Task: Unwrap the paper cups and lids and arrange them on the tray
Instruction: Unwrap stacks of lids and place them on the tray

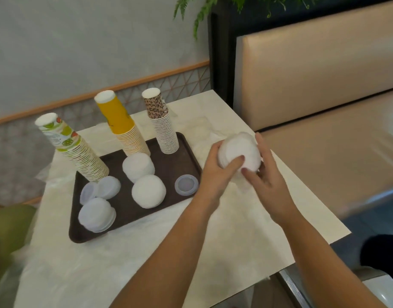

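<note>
Hands meet just off the tray's (192, 152) 3 o'clock edge, above the marble table (213, 236): left hand (217, 174) and right hand (266, 172) both grip a stack of white lids (240, 152), fingers curled round its sides. On the tray, three inverted cup stacks (122, 125) line the 12 o'clock edge; lid piles (148, 191) fill the middle and 9 o'clock side. One clear lid (186, 184) lies alone near the 3 o'clock rim, bare tray around it.

Both hands holding white lid stack (238, 152), beside brown tray (133, 215), cup stacks (160, 123)
</note>
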A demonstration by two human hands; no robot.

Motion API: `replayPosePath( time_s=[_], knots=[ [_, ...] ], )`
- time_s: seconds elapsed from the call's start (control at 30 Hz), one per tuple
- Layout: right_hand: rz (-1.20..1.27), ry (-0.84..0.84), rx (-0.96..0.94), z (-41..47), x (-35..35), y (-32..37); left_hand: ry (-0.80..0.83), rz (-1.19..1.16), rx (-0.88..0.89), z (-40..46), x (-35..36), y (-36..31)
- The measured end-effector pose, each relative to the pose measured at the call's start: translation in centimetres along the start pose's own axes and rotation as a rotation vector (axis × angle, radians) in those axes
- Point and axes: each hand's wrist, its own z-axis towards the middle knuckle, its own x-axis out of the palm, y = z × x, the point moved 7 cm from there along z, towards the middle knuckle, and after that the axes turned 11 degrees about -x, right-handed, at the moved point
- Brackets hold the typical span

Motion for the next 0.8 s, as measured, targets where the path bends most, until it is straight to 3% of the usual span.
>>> replayPosePath(
  time_s=[0.1,0.2,0.33,0.5,0.6,0.67,0.8],
  knots=[
    [-0.095,0.023,-0.031,0.4,2.4,2.4,0.045,0.045,-0.059,-2.5,-5.0,-1.7],
    [-0.338,0.230,-0.226,0.8,6.4,5.1,0.099,0.019,-0.161,-5.4,-9.4,-1.9],
    [-0.046,0.398,-0.118,-0.5,12.6,6.0,-0.014,-0.197,-0.278,-8.7,-15.1,-0.9],
    [-0.015,0.419,-0.062,-2.0,19.0,5.9,-0.210,-0.325,-0.375,-12.4,-21.5,0.8],
    [-0.020,0.432,-0.057,-2.5,22.5,6.4,-0.234,-0.366,-0.349,-14.1,-24.7,1.6],
    [-0.018,0.429,-0.064,-2.8,24.7,6.9,-0.201,-0.238,-0.249,-15.0,-26.7,1.4],
    [-0.037,0.494,-0.059,-3.6,28.8,8.0,-0.243,0.248,-0.053,-17.1,-29.8,0.1]
  ],
)
